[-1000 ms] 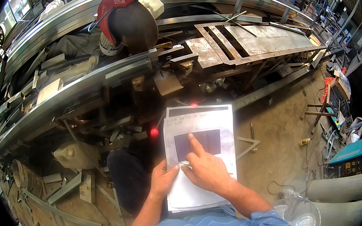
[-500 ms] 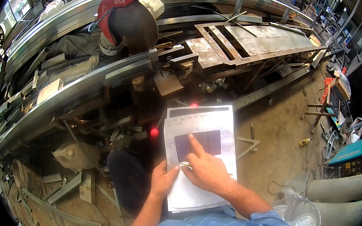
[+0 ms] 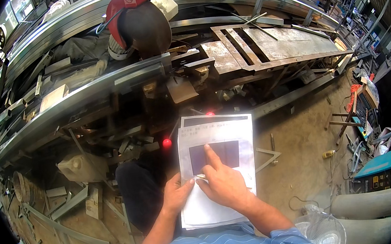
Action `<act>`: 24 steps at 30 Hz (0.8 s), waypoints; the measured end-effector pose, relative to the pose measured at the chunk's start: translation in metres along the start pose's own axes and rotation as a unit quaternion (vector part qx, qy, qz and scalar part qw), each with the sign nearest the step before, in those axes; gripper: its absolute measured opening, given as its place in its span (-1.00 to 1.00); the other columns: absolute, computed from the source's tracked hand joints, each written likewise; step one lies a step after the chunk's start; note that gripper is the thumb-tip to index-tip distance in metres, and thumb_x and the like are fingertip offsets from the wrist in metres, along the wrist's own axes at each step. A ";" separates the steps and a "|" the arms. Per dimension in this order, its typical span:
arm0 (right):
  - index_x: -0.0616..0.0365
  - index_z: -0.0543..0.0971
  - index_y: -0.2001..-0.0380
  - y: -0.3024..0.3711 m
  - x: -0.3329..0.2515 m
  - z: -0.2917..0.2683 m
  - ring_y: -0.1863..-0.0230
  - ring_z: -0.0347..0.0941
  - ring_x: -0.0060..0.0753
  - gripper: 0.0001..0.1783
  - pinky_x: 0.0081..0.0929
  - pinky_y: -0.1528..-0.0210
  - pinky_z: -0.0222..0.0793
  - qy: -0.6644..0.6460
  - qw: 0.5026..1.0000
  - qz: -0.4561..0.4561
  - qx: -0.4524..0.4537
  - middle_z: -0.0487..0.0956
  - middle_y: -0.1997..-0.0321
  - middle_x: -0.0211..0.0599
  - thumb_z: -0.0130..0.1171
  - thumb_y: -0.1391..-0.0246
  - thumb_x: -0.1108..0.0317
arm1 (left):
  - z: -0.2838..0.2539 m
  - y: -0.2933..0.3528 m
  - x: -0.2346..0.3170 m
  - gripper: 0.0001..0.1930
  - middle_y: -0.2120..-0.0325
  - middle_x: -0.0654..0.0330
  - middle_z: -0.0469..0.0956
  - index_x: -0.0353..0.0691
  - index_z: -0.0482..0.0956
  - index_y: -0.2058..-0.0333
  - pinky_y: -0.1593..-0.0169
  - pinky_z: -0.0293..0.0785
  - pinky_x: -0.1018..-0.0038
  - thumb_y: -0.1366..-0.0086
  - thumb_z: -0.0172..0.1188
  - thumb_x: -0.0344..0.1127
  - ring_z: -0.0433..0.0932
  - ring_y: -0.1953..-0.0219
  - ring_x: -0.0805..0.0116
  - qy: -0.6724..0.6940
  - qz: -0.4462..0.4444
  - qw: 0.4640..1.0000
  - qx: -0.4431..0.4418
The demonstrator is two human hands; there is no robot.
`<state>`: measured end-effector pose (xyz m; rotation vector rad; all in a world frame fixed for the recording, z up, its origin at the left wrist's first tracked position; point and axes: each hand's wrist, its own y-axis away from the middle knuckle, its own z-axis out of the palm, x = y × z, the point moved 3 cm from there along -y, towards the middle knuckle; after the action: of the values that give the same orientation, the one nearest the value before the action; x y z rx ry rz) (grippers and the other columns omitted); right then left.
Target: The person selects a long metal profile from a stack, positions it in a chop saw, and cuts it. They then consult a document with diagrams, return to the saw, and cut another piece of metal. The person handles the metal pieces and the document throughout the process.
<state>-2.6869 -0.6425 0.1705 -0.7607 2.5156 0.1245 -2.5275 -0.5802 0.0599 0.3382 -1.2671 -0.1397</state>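
Observation:
A small stack of printed paper sheets (image 3: 219,201) lies in front of my body, its top sheet bearing a dark rectangular picture (image 3: 228,154). My left hand (image 3: 177,194) grips the stack's left edge, thumb on top. Over the sheets, my right hand (image 3: 224,181) stretches its index finger onto the dark picture, while the other fingers curl in. A small whitish piece (image 3: 200,176) shows by the right thumb, close to the left thumb; its kind is too small to tell.
Beyond the papers stands a cut-off saw (image 3: 141,27) with a red guard, among metal profiles (image 3: 104,82). A rusty steel bench (image 3: 287,41) extends right. Offcuts (image 3: 72,203) and a plastic jug (image 3: 82,167) lie at left; a stool (image 3: 347,121) and a caged fan (image 3: 326,232) stand at right.

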 end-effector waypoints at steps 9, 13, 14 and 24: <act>0.20 0.58 0.30 0.001 0.001 -0.001 0.25 0.69 0.10 -0.70 -0.18 0.26 0.64 0.000 1.000 -0.001 -0.001 0.29 -0.46 0.29 0.42 -0.07 0.21 | 0.000 -0.001 0.000 -0.71 0.14 0.13 0.69 -0.39 0.58 -0.06 0.08 0.61 0.47 -0.44 0.25 -0.38 0.65 0.18 0.45 -0.012 0.002 1.000 -0.012; 0.20 0.58 0.31 0.000 0.001 -0.002 0.26 0.69 0.10 -0.70 -0.17 0.28 0.63 -0.004 1.000 -0.007 0.003 0.29 -0.46 0.30 0.41 -0.07 0.22 | 0.001 -0.001 0.001 -0.70 0.16 0.16 0.71 -0.37 0.62 -0.06 0.08 0.58 0.48 -0.41 0.26 -0.38 0.63 0.17 0.48 -0.008 -0.007 1.000 -0.004; 0.20 0.58 0.32 0.000 0.000 -0.003 0.27 0.69 0.10 -0.71 -0.17 0.28 0.63 -0.006 1.000 -0.009 0.004 0.30 -0.46 0.28 0.41 -0.07 0.22 | 0.001 -0.001 0.001 -0.69 0.16 0.18 0.71 -0.35 0.63 -0.06 0.07 0.56 0.49 -0.39 0.26 -0.38 0.62 0.17 0.50 -0.004 -0.010 1.000 -0.002; 0.20 0.54 0.40 -0.007 -0.008 -0.006 0.31 0.68 0.02 -0.70 -0.18 0.30 0.62 -0.014 0.999 -0.039 0.003 0.34 -0.46 0.21 0.38 -0.09 0.20 | 0.001 -0.002 0.002 -0.69 0.20 0.22 0.71 -0.32 0.64 -0.06 0.11 0.56 0.50 -0.40 0.28 -0.34 0.61 0.20 0.54 -0.016 -0.005 1.000 -0.004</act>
<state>-2.6797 -0.6453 0.1798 -0.8473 2.4557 0.1011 -2.5273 -0.5829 0.0617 0.3361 -1.2961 -0.1583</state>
